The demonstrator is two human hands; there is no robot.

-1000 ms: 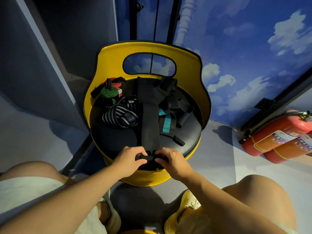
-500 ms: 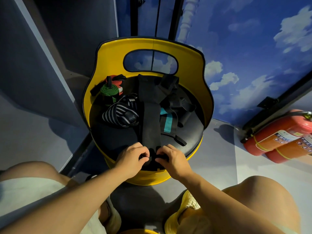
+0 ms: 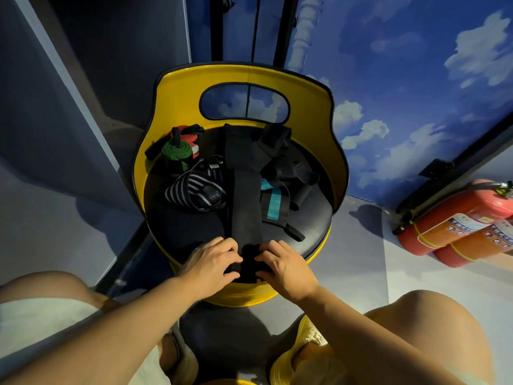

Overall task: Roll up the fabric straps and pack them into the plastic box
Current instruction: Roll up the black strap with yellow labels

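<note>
The left hand [image 3: 212, 262] and the right hand [image 3: 283, 266] sit side by side at the near edge of a round black seat cushion [image 3: 180, 232] on a yellow tub chair [image 3: 177, 87]. Both have their fingers curled over the rolled near end of a wide black strap [image 3: 245, 207], thumbs tucked toward the person, so each hand pinches one side of the roll; gripping it from both sides likely keeps the turns even and stops the coil slipping sideways. The rest of that strap runs flat and straight away from the hands toward the chair back, which gives a smooth length to wind up.

Other straps lie loose on the cushion beyond: a black-and-grey striped one [image 3: 194, 190] to the left of the flat strap, a black one with a teal band [image 3: 273, 201] to its right, and further black webbing [image 3: 288, 173] heaped behind. By the chair's back left wall sits a green roll [image 3: 176, 151] with a red one [image 3: 191, 140] just behind it, apparently already wound.

No plastic box shows in view, so packing looks some way off. On the floor to the right lie 2 red fire extinguishers [image 3: 455, 218], well apart from the work.
</note>
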